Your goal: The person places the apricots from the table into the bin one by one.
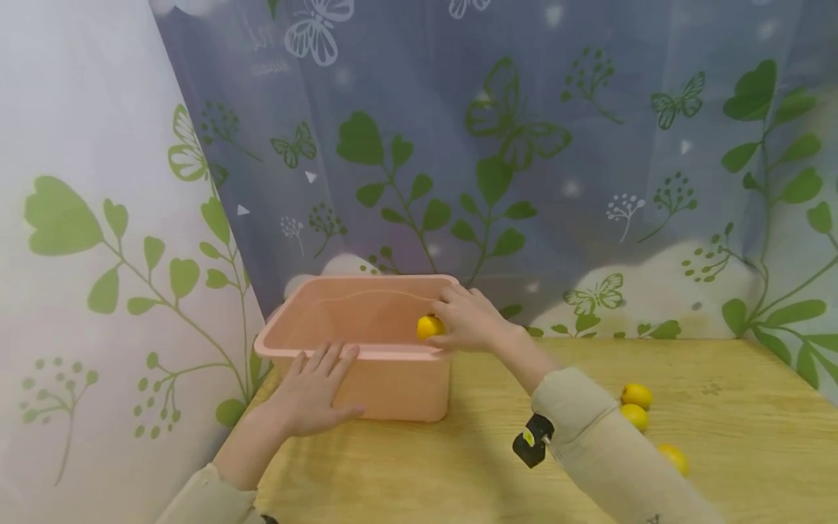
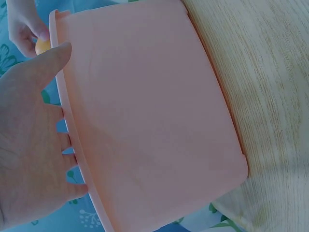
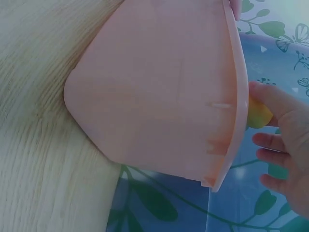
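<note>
A pink plastic basin (image 1: pixel 393 386) stands on the wooden table. My left hand (image 1: pixel 317 397) rests on its front rim, fingers extended and spread; in the left wrist view the thumb (image 2: pixel 58 57) lies by the outer wall. Over the basin's right end, my right hand (image 1: pixel 474 320) holds a yellow lemon (image 1: pixel 429 327) between thumb and fingers. Seen from the right wrist, that lemon (image 3: pixel 259 113) is just past the rim, partly hidden by the rim and thumb, and the other fingers are bent loosely. The basin's floor is hidden from the head view.
Several lemons (image 1: pixel 635 418) lie on the table (image 1: pixel 740 429) to the right, beside and partly behind the right sleeve. A patterned cloth (image 1: pixel 419 145) with leaves and butterflies hangs behind the basin, and a similar one (image 1: pixel 98 327) covers the left side.
</note>
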Demonstrator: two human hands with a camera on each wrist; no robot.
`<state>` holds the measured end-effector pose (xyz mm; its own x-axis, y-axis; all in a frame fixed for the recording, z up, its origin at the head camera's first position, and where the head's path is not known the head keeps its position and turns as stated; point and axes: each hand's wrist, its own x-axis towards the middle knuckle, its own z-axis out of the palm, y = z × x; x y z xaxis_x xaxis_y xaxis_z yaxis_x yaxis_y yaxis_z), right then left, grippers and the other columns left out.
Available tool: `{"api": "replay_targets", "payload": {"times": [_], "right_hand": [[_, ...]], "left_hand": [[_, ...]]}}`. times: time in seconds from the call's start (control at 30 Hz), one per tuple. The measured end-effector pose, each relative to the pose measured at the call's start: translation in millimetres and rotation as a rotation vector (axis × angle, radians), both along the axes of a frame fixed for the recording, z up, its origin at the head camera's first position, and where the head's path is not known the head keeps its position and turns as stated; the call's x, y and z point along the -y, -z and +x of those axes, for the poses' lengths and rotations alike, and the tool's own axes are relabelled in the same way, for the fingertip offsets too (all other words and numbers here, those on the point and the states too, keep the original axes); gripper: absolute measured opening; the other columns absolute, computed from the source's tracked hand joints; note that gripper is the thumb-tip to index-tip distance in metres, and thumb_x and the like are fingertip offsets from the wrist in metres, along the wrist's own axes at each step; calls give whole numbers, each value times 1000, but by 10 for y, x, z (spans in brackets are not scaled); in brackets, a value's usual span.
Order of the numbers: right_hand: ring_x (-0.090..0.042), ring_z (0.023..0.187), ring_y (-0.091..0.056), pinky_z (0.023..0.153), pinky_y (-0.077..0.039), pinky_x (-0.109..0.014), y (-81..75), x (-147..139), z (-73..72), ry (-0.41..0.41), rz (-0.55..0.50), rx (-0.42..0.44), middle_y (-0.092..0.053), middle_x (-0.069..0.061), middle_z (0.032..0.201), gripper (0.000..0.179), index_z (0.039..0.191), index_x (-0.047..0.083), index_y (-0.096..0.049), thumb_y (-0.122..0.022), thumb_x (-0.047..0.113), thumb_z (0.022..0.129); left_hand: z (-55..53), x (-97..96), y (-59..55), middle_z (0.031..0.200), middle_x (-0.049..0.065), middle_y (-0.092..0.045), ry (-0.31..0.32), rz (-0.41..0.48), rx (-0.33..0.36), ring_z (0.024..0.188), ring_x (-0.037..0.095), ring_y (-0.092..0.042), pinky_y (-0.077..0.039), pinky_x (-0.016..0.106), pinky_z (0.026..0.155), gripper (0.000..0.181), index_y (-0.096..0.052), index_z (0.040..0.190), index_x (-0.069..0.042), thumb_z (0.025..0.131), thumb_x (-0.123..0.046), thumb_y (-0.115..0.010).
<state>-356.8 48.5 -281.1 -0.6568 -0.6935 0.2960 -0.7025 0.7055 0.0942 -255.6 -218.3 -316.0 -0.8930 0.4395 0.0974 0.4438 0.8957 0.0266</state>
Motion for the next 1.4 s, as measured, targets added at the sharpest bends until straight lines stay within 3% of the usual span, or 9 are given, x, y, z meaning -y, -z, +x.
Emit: {"api": "replay_targets", "payload": {"times": [0.23,0.53,0.97,1.13,1.4], "right_hand": [[-18,91,-49,66,-42,-33,32,38,13,25,2,-15,-51,-2,102,43,112,16,-62,-59,50,86],[-26,108,-50,86,-43,-42,-19,-106,66,56,-40,43,-54,-4,116,45,120,16,-60,-56,49,89],[-24,95,-50,74,-42,-39,108,-515,155,27,-93,33,-56,-3,100,39,113,12,-64,-62,41,87],[-24,96,-51,77,-43,-40,188,-692,204,33,-78,21,-56,-4,101,39,112,12,-64,-62,42,87],[-24,91,-52,79,-44,-42,318,-1052,263,-22,-125,-32,-57,-5,96,34,106,7,-65,-67,33,85]], "left_hand": [[-7,-12,16,149,25,-16,4,-15,-11,136,44,-14,-9,63,105,85,-18,147,-2,89,-53,-51],[-7,-2,25,149,26,-16,-1,-17,-18,135,44,-15,-9,63,105,85,-18,147,-1,88,-53,-52],[0,-2,31,148,26,-18,10,-15,-40,135,44,-16,-11,64,104,85,-19,147,0,89,-52,-52],[0,-4,37,149,26,-18,16,-21,-40,135,44,-16,-12,64,104,86,-18,147,0,88,-55,-50],[7,-5,38,148,26,-20,10,-21,-53,134,45,-18,-13,64,103,85,-20,146,-1,88,-54,-51]]}}
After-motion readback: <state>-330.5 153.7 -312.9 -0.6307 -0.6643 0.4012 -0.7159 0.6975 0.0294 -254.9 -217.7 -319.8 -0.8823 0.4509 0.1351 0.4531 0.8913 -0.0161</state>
